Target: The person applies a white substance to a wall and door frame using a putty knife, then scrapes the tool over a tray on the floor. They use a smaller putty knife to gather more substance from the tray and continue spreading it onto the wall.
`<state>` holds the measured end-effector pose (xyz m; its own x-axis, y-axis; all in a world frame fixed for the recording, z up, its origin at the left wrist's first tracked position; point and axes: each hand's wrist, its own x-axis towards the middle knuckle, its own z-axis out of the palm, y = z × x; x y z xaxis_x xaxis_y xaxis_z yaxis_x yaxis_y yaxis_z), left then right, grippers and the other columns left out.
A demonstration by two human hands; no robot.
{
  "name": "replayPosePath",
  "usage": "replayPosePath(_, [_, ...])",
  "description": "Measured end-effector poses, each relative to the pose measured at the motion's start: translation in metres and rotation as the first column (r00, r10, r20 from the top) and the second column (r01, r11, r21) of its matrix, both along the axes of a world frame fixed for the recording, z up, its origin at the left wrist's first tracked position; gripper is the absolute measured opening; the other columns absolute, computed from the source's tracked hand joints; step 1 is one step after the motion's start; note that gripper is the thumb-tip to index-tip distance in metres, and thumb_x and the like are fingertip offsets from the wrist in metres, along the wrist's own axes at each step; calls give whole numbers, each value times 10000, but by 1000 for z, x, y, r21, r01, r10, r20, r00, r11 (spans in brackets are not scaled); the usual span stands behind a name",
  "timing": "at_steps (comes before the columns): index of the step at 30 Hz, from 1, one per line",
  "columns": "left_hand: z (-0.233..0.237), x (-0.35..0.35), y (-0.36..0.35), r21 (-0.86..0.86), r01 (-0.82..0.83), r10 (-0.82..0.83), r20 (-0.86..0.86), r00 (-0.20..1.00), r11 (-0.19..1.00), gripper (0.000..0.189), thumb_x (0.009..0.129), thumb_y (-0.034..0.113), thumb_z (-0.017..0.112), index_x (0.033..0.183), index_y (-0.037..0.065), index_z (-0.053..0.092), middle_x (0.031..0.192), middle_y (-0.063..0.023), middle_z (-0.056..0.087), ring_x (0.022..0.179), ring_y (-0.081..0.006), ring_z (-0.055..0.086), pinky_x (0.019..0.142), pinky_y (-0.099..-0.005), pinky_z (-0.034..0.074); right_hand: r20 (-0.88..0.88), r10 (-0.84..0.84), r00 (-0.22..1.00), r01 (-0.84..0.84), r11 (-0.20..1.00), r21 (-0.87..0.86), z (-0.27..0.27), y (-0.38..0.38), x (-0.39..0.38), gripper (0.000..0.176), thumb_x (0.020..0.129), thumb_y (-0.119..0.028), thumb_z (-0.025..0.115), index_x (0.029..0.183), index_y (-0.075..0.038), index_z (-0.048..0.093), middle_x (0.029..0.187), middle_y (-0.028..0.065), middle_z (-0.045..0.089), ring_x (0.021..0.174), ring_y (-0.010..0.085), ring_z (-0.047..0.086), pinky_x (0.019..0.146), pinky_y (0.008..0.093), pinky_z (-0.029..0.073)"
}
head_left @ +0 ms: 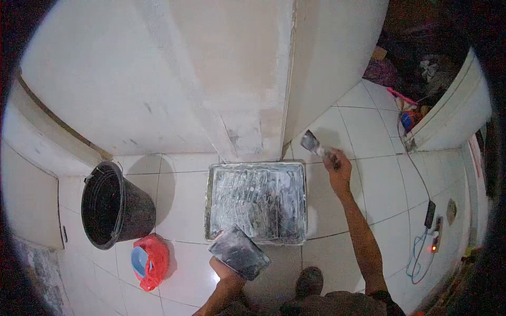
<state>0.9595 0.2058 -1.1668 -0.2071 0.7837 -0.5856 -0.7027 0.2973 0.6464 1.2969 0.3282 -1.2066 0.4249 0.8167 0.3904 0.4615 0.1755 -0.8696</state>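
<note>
My right hand (338,167) is closed round the handle of a putty knife (311,142), whose smeared blade points up and left, just right of the wall corner. Low in the middle, my left hand (225,274) grips a dark, flat rectangular plate (241,253) streaked with white paste; its grip is mostly hidden beneath. The plate overlaps the near edge of a shallow tray (303,210) on the floor, coated with streaky white paste. A wall column (237,95) with patchy filler rises behind the tray.
To the left stand a black bucket (138,208) and a red plastic bag (158,263) with a blue bowl (139,261). A power strip (435,239) with cables lies on the right floor tiles. Cluttered items (416,73) fill the doorway; my shoe (309,282) is below the tray.
</note>
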Motion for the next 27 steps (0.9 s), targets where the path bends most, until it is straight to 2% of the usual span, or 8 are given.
replayPosePath(5, [-5,2,0,60,-52,41,178,983,997,221,847,124,534,1018,0,600,929,-135,649,796,-276,662,661,-382,553,-741,69,668,-282,945,-166,1,-70,-37,305,927,-258,546,1075,8,566,815,53,594,643,149,544,593,278,445])
replayPosePath(8, [-11,-1,-2,-27,124,-122,57,991,992,385,927,285,364,1216,96,533,1086,-74,614,994,-251,607,844,-438,504,-867,156,473,-451,889,-86,4,-95,-51,314,922,-252,552,1072,24,559,829,64,596,645,149,547,586,286,449])
replayPosePath(12, [-31,-8,8,-90,247,-262,-270,927,965,356,952,316,408,1161,77,569,1054,-62,616,957,-215,603,843,-387,490,-806,78,587,-449,860,-244,12,-116,-57,285,921,-221,565,1058,29,570,816,66,589,668,156,554,575,297,452])
replayPosePath(14, [-51,-23,10,1,352,-330,-348,878,936,342,957,344,448,1112,80,600,1048,-47,613,911,-202,596,828,-343,474,2,244,970,-227,902,-368,23,-118,-53,255,900,-161,592,1068,30,591,819,86,583,682,170,560,594,310,465])
replayPosePath(17, [-67,-50,9,58,565,-510,-361,781,823,369,959,366,440,1110,68,597,1108,-59,600,969,-217,569,876,-358,445,330,189,925,-84,948,-308,8,-125,-34,211,857,-106,623,1031,14,617,865,111,583,695,203,579,629,321,481])
replayPosePath(19, [-68,-56,9,95,659,-586,-375,718,746,383,961,377,436,1108,62,595,1138,-65,594,998,-224,555,900,-365,430,424,217,879,-51,928,-368,11,-128,-30,247,826,-107,618,1058,-22,621,908,120,588,747,253,598,664,358,494])
replayPosePath(21, [-67,-60,7,-43,818,-349,-916,196,574,429,969,391,410,1102,29,600,1226,-95,569,1149,-279,491,1046,-431,293,509,242,826,-10,909,-417,6,-130,-25,295,794,-108,612,1085,-59,625,952,129,592,798,303,617,699,396,508])
replayPosePath(27, [-79,-66,-4,-72,846,-452,-867,208,528,462,978,378,382,1101,0,618,1318,-112,520,1348,-289,337,1141,-491,-15,648,378,661,-14,870,-493,-13,-137,-12,218,771,-98,622,989,-88,633,968,106,587,820,298,620,683,425,511])
